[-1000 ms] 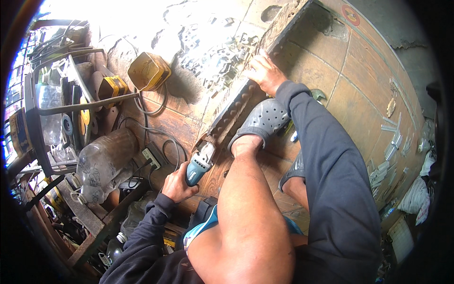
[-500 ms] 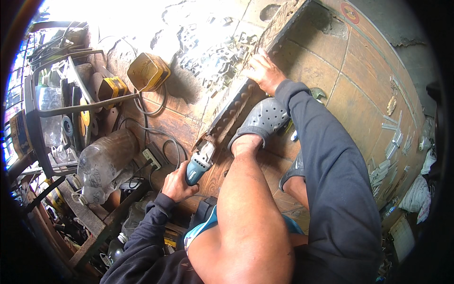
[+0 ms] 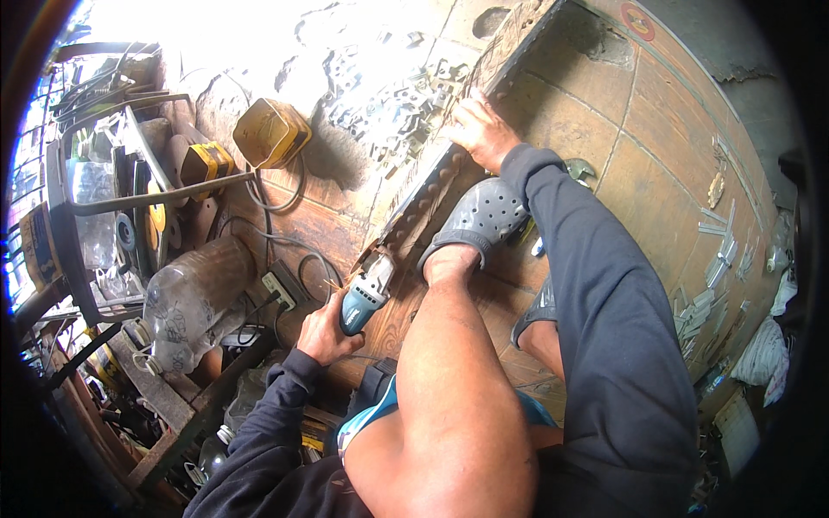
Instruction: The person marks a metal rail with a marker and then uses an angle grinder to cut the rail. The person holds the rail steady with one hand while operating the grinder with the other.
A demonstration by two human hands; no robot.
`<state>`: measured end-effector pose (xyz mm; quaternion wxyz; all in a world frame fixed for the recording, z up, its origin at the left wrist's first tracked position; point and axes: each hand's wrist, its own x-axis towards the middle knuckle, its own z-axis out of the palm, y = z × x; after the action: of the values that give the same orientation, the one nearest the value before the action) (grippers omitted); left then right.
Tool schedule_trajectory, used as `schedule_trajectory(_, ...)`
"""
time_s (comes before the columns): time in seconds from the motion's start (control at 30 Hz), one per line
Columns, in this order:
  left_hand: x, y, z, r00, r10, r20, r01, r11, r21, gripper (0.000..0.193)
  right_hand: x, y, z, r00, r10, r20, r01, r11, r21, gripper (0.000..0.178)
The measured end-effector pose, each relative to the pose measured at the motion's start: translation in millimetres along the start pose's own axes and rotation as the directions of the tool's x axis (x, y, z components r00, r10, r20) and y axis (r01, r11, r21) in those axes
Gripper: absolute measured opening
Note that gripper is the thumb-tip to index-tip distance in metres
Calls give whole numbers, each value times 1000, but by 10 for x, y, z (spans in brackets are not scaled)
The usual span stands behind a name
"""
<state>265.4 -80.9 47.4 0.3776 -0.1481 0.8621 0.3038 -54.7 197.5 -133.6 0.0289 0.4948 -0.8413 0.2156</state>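
My left hand (image 3: 325, 335) is closed round the body of a teal angle grinder (image 3: 363, 302). The grinder's silver head meets the near end of a long metal bar (image 3: 423, 194), and thin orange streaks like sparks show beside it. The bar lies slantwise on the floor, with a row of round marks along its side. Farther up, my right hand (image 3: 484, 132) grips the bar over its top edge. My foot in a grey clog (image 3: 484, 211) is beside the bar, just below my right hand. Many small cut metal pieces (image 3: 406, 121) lie beyond the bar.
At left stand a yellow cut-open container (image 3: 271, 134), a large clear plastic bottle (image 3: 192, 302) and a metal rack (image 3: 65, 186) of tools and discs. Black cords run to a power strip (image 3: 282, 285). Thin metal strips (image 3: 717, 259) lie at right; a green-grey tool (image 3: 580, 171) lies near my right forearm.
Orange streaks now show at the grinder's head. The grinder and both hands have hardly moved.
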Motion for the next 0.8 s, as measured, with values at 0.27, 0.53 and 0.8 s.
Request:
schedule_trajectory(0.27, -1, -61, 34, 1000, -2, -5, 2, 999, 50, 81, 11, 11, 15, 1000, 3, 13, -3, 1000, 25, 30)
schedule_trajectory(0.53, 2, -113, 54, 999, 30, -31, -30, 999, -18, 85, -4, 10, -3, 999, 0, 34, 0, 1000, -6, 26)
schedule_trajectory(0.8, -12, -112, 73, 1000, 14, -7, -14, 1000, -6, 85, -12, 17, 20, 1000, 2, 6, -2, 1000, 16, 32)
